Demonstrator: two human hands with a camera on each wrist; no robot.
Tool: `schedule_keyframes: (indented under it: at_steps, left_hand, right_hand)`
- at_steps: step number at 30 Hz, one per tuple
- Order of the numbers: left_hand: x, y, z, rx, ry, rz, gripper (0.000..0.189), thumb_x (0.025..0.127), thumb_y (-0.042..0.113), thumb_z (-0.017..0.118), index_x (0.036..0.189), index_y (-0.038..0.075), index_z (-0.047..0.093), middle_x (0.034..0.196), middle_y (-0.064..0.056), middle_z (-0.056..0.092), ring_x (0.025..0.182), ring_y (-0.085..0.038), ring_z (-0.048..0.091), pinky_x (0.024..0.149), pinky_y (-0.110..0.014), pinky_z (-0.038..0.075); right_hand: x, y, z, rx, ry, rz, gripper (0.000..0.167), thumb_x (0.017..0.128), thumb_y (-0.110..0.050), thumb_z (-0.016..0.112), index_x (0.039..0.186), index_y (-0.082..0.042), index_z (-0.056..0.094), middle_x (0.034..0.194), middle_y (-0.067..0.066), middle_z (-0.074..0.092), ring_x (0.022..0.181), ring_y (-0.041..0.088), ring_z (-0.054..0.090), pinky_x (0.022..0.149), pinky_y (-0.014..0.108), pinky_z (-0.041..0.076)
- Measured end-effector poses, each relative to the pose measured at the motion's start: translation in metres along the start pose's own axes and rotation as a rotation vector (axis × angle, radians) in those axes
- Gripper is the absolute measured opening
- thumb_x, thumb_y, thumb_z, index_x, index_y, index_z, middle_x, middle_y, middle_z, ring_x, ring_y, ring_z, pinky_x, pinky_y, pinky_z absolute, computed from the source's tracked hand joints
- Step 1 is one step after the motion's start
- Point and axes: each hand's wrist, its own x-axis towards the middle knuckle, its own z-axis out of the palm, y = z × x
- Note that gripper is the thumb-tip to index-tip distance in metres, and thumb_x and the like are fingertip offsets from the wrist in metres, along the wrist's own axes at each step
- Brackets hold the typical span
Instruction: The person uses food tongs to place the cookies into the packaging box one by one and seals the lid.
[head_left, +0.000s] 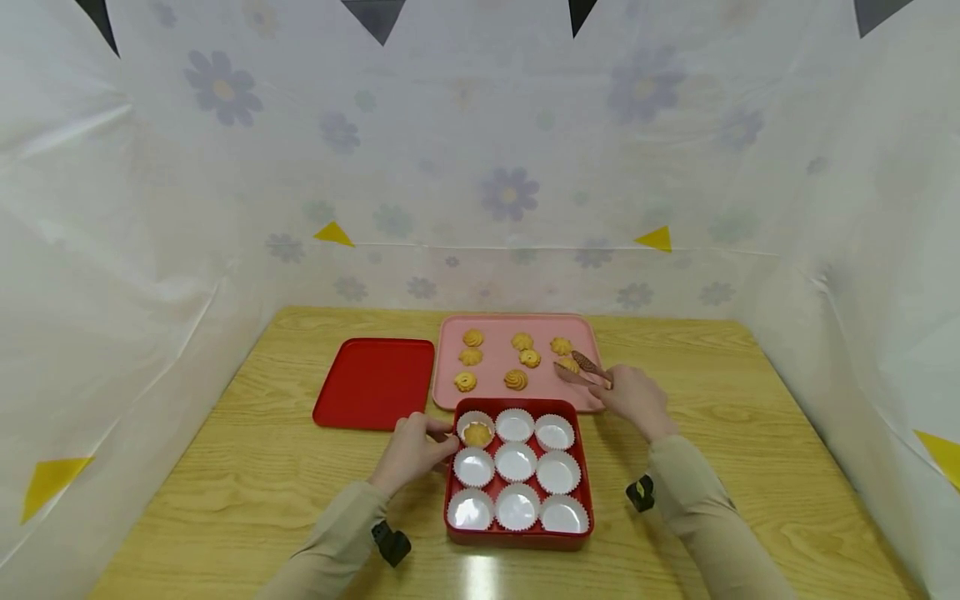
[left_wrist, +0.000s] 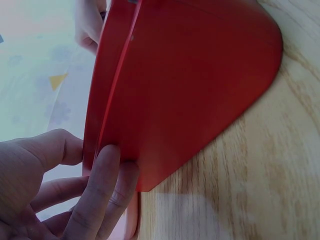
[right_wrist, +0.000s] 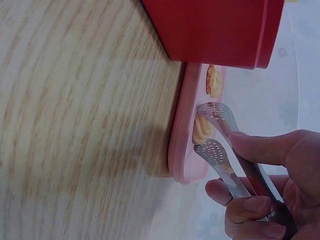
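A red box (head_left: 517, 540) holds white paper cups in rows; the far left cup contains a piped cookie (head_left: 477, 434). My left hand (head_left: 415, 452) grips the box's left wall near its far corner, thumb at the rim and fingers along the outside, as the left wrist view shows. Behind the box, my right hand (head_left: 637, 402) holds metal tongs (right_wrist: 240, 170) with perforated ends. Those ends stand apart on either side of a cookie (right_wrist: 202, 129) at the right of the pink tray (head_left: 491, 398).
Several more piped cookies, among them a swirled one (head_left: 515, 380), lie on the pink tray behind the box. A flat red lid (head_left: 375, 383) rests left of the tray on the wooden table (head_left: 262, 492). White flowered sheeting (head_left: 510, 267) encloses the back and sides.
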Motion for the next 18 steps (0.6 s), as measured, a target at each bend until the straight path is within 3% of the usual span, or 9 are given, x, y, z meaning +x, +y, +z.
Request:
schedule_keyframes:
  at_steps: [18]
  left_hand:
    - [-0.0009,0.0003,-0.0004,-0.041,-0.012,-0.009,0.03,0.088,0.01,0.068,0.115,-0.003,0.074,0.089,-0.014,0.076,0.063,-0.017,0.073,0.058,-0.024,0.055]
  right_hand:
    - [0.0034,-0.0057,-0.0025,-0.031,0.004,0.001,0.034,0.095,-0.038,0.064,0.082,-0.007,0.057,0.07,0.004,0.049,0.061,0.018,0.048,0.051,0.03,0.034]
